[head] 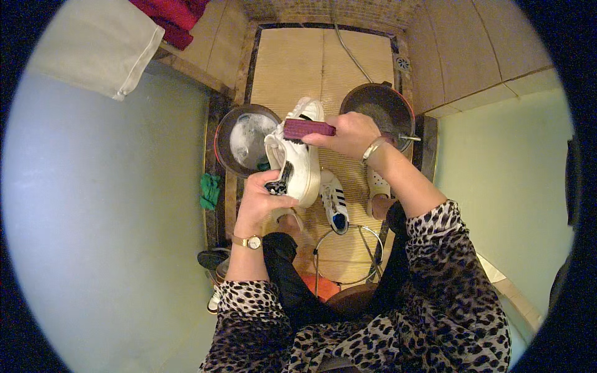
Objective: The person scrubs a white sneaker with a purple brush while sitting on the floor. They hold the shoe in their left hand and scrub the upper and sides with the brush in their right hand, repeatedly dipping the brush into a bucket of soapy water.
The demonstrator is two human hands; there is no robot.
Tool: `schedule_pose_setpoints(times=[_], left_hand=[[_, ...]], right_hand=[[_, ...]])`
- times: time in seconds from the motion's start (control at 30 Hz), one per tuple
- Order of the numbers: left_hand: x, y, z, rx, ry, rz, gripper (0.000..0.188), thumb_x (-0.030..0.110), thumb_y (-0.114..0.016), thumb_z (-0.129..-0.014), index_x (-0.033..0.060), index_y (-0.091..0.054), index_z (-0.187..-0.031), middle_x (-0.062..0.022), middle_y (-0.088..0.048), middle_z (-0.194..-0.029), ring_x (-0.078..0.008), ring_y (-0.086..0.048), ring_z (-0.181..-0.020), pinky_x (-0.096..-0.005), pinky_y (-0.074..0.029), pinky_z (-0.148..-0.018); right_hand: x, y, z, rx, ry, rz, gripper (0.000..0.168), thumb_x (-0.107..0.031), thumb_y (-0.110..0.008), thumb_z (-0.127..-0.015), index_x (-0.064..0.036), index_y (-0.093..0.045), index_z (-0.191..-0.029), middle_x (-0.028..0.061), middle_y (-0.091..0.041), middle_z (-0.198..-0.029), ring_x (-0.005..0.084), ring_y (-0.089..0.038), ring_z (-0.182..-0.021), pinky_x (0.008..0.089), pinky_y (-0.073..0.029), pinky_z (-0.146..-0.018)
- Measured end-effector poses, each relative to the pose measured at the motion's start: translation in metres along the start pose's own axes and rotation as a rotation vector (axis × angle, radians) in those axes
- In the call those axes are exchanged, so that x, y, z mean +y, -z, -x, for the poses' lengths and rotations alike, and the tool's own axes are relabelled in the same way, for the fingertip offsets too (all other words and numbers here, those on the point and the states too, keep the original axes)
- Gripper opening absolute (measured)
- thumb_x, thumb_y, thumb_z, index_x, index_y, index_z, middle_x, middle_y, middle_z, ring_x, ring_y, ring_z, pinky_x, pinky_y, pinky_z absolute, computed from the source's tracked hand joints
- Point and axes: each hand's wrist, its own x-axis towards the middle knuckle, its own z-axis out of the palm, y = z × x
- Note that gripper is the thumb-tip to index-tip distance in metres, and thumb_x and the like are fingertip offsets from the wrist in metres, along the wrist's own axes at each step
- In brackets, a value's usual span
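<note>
A white sneaker [303, 179] with black trim is gripped at its heel by my left hand [261, 200], its toe pointing away from me. In my right hand [354, 135] is a scrub brush with a purple back [308, 128], laid against the side of the sneaker near the laces. The brush covers part of that side. Below them, a second sneaker [334, 200], white with black stripes, rests on the ribbed floor between my feet.
To the left stands a dark bucket [223, 156] with suds [249, 135]. Another bucket [352, 95], at the right, has a hose [350, 52] leading to it. A green cloth [210, 191] lies by the left ledge. A stool's metal frame [383, 252] is beneath me. A floor drain [403, 64] sits far right.
</note>
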Motion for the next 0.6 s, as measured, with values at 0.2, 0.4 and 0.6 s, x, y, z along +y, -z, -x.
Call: schedule_pose_setpoints(times=[0.2,0.4,0.6], left_hand=[[-0.010,0.004,0.001,0.005,-0.015,-0.039,0.045,-0.006,-0.081,-0.054,0.0023,-0.072,-0.097,-0.0028,-0.071,-0.094,-0.0125,-0.065,-0.084,-0.0282,-0.051,-0.080],[-0.003,-0.003,-0.004,0.035,-0.195,-0.064,0.044,-0.006,-0.081,-0.054,-0.0008,-0.071,-0.096,-0.0040,-0.071,-0.089,-0.0116,-0.066,-0.078,-0.0252,-0.052,-0.072],[-0.013,0.007,0.000,0.088,-0.021,0.242,0.040,-0.012,-0.078,-0.058,0.0000,-0.070,-0.096,-0.0040,-0.071,-0.090,-0.0111,-0.066,-0.074,-0.0264,-0.054,-0.069]], right_hand=[[-0.003,-0.010,0.007,-0.079,0.005,-0.037,0.074,-0.080,-0.049,-0.074,-0.014,-0.073,-0.096,0.0183,-0.069,-0.083,0.0362,-0.068,-0.080,0.0440,-0.054,-0.073],[-0.017,-0.013,0.021,-0.157,0.196,-0.102,0.076,-0.080,-0.053,-0.072,-0.015,-0.070,-0.107,0.0217,-0.068,-0.086,0.0393,-0.066,-0.084,0.0478,-0.051,-0.077],[-0.016,-0.017,0.020,-0.087,0.235,-0.209,0.065,-0.074,-0.057,-0.075,-0.012,-0.072,-0.089,0.0145,-0.065,-0.068,0.0331,-0.066,-0.067,0.0423,-0.051,-0.064]])
